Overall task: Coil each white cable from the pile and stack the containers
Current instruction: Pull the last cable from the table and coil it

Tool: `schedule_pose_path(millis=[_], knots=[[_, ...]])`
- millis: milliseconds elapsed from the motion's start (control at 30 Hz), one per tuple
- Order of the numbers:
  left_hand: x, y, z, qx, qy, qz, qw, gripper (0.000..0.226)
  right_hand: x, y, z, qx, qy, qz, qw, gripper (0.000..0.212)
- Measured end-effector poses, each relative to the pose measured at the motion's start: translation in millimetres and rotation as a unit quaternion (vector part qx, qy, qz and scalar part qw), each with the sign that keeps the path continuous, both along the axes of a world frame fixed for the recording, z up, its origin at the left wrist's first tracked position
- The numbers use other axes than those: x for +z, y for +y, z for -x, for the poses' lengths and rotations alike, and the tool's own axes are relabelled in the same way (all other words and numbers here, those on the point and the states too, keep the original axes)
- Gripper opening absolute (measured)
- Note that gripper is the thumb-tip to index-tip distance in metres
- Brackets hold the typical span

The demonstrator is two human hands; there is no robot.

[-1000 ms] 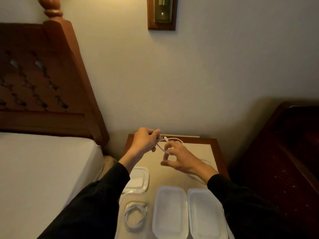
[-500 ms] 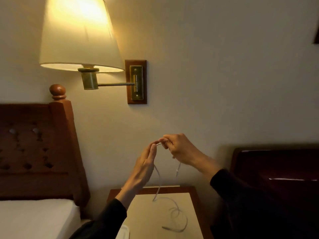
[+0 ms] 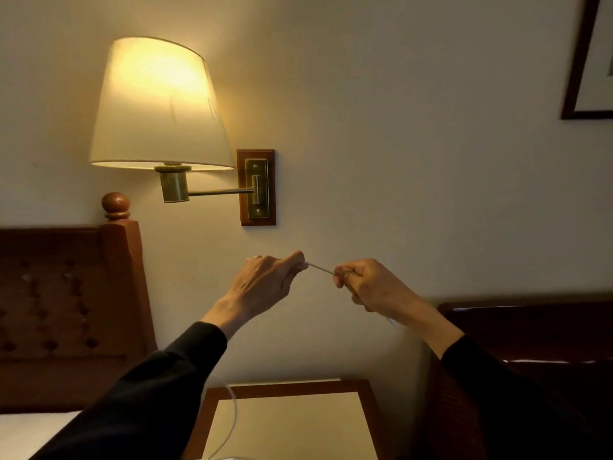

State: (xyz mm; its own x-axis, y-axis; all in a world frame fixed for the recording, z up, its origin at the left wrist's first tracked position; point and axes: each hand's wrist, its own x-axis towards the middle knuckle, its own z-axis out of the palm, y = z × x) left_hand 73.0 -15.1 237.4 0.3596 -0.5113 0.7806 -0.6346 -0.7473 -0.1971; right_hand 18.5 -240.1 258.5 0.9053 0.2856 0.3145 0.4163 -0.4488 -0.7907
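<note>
Brass-armed wall lamp with a lit cream shade (image 3: 159, 104) glowing on the pale wall upper left, fixed to a small wooden wall plate (image 3: 257, 187). Reddish carved wooden headboard with a round finial (image 3: 66, 310) at far left, white bed sheet (image 3: 30, 433) below it. Dark wooden furniture (image 3: 530, 333) on the right, dark picture frame corner (image 3: 583, 61) at top right.

Raised in front of the wall, both in black sleeves: left hand (image 3: 265, 283) with fingers curled, pinching one point of the thin white cable (image 3: 320, 268); right hand (image 3: 368, 283) closed in a fist around the cable just beside it. Short taut stretch of cable between the two hands, well above the wood-rimmed beige counter (image 3: 288, 419). Loose length hanging below the left forearm, trailing down to the counter's near left part and out of the bottom edge. Left forearm blocking the middle run of that hanging length; a short bit showing beneath the right wrist, too blurred to identify.

Compared with half a second ago: hands drawn apart rather than touching, left fingers now curled instead of held flat, cable pulled straight between them, loops on the counter gone from sight, lamp and picture frame sitting lower in the view.
</note>
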Motion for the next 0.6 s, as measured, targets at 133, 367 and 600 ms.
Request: schedule_pose_path(millis=[133,367,600], knots=[[8.2,4.4,1.6,0.000,-0.008,-0.011,1.000,0.036,6.5,-14.1,5.8,-0.049,-0.020,-0.016,0.998,0.034],[23.9,39.5,-5.7,-0.014,0.032,0.051,0.998,0.042,33.1,-94.2,-17.6,-0.232,-0.091,-0.228,0.941,0.035],[79.7,-21.9,13.1,-0.055,0.089,0.280,0.954,0.037,4.7,-46.4,-43.2,-0.401,-0.278,0.130,0.863,0.039]])
